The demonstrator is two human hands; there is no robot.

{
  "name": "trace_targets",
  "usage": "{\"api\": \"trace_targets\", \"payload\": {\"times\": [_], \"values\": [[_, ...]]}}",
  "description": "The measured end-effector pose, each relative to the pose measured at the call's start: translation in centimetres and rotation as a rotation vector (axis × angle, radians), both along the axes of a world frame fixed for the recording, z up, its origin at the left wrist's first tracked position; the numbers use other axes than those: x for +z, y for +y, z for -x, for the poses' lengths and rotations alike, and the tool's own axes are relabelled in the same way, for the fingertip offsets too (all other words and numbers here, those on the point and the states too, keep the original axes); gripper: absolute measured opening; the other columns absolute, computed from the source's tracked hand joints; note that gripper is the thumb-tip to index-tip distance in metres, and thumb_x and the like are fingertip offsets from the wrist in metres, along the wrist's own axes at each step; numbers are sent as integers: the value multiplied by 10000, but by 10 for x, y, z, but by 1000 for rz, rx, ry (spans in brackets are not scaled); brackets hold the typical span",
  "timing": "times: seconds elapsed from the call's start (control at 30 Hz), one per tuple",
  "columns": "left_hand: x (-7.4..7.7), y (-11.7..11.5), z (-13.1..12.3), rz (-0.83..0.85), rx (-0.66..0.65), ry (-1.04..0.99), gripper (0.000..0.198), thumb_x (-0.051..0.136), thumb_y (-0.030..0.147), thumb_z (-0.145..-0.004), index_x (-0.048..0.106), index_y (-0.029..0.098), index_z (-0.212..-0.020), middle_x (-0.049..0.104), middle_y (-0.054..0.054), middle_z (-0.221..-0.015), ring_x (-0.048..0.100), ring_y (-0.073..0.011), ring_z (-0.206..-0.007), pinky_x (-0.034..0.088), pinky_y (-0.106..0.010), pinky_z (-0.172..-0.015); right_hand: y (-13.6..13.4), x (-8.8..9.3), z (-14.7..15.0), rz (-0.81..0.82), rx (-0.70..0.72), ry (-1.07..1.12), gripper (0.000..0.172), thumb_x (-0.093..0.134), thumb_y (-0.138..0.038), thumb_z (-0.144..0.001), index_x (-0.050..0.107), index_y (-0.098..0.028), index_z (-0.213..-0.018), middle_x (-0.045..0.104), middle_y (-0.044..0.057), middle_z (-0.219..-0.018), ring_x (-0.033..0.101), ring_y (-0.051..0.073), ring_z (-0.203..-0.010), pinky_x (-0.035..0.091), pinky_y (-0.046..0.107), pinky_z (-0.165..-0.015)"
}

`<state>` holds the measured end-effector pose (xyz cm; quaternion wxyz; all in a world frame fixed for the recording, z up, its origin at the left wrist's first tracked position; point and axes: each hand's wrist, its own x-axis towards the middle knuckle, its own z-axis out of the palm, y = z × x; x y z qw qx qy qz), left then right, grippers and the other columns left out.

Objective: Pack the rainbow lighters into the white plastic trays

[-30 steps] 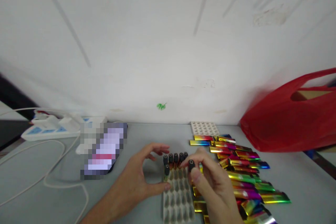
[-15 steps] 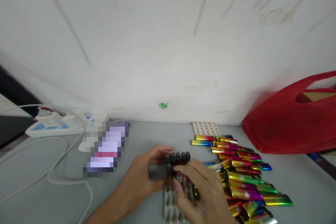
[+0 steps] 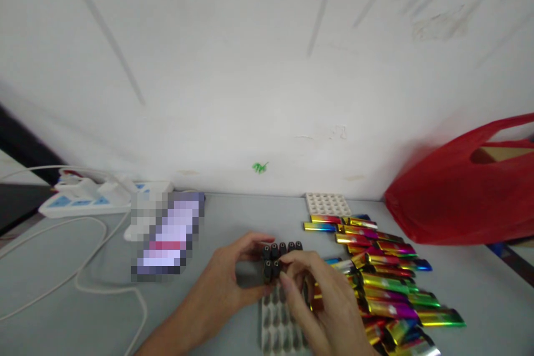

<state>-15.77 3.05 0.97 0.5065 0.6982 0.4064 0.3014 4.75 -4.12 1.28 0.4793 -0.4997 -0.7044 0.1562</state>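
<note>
Right hand (image 3: 321, 300) nearer tray's (image 3: 273, 329) far edge

**Black-capped tubes in a pocketed tray**

The white tray (image 3: 275, 328) lies flat near the table's near edge, most of its pockets empty. Five black-capped tubes (image 3: 282, 247) stand upright along its far row. Two second-row tubes (image 3: 267, 268) stand upright at the left end.

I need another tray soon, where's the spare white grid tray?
Head view, right of centre: the white grid tray lies by the wall, behind the shiny foil tubes and left of the red bag.
</note>
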Motion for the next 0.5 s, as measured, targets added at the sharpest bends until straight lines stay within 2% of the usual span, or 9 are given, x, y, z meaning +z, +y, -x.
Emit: {"api": "trace_targets", "payload": {"times": [0.13,0.27,0.37,0.5], "values": [[2,0,-1,4,18,51,598,904,178,-761,714,299,-1314,833,-7,-1260,767,-283,-1183,558,-398,-1110,4,4,-11,-49,-223,-86,168,547,-222,-1086,671,-256,-1195,759,40,-1028,718,223,-928,544,349,-818],[3,-2,-3,-4,28,73,581,892,182,-753,728,298,-1299,831,-4,-1256,763,-280,-1162,554,-394,-1096,16,-5,-22,-11,-433,-377,331,475,-196,-1074,653,-182,-1352,741,145,-1292,650,339,-1200,501,514,-1022],[4,-2,-5,3,45,96,595,885,168,-725,743,291,-1289,836,-8,-1234,762,-289,-1154,547,-400,-1096,20,-16,-25,65,-482,-607,462,433,-99,-1036,634,-106,-1452,710,202,-1443,612,396,-1326,448,575,-1061],[5,-3,-6,15,68,121,579,884,201,-734,746,293,-1289,835,-12,-1230,760,-300,-1163,535,-409,-1099,21,-23,-24,99,-458,-749,490,400,-36,-1026,674,-98,-1429,719,217,-1459,615,404,-1382,385,608,-1087]]}}
